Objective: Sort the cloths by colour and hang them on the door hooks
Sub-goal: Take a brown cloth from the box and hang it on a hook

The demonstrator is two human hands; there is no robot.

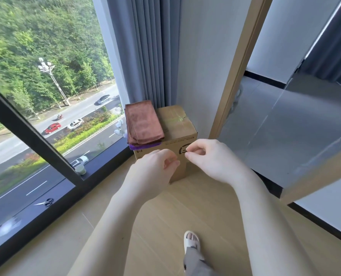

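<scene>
A stack of folded cloths lies on the left half of a cardboard box (177, 124) in the corner by the curtain. Brown cloths (143, 122) are on top, and a purple cloth (145, 146) shows as a thin edge underneath. My left hand (155, 168) hovers in front of the box, below the stack, fingers curled and holding nothing. My right hand (209, 158) is beside it in front of the box, thumb and fingers loosely bent and apart, also holding nothing. Neither hand touches the cloths. No door hooks are visible.
A large window (46, 116) with a dark sill runs along the left; scissors (46, 202) and a small green cup (80, 169) rest on the sill. Grey curtain (151, 48) hangs behind the box. A wooden door frame (239, 66) and an open door (304, 126) stand to the right. My sandalled foot (191, 242) is on the floor.
</scene>
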